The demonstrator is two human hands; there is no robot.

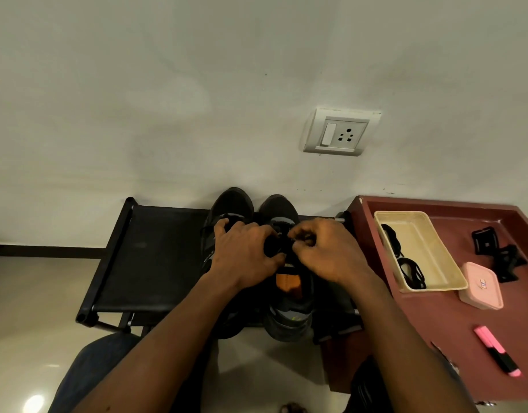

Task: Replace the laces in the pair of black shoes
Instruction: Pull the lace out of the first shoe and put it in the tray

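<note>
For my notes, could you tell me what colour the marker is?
Marker: pink and black, head view.

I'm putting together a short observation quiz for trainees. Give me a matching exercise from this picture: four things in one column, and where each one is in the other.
Things:
1. black shoes
2. black laces
3. pink highlighter
4. socket

Places:
A. on the wall
B. in the cream tray
C. on the black rack
D. on the red-brown table, near its front edge

Pairs: 1-C, 2-B, 3-D, 4-A
</note>
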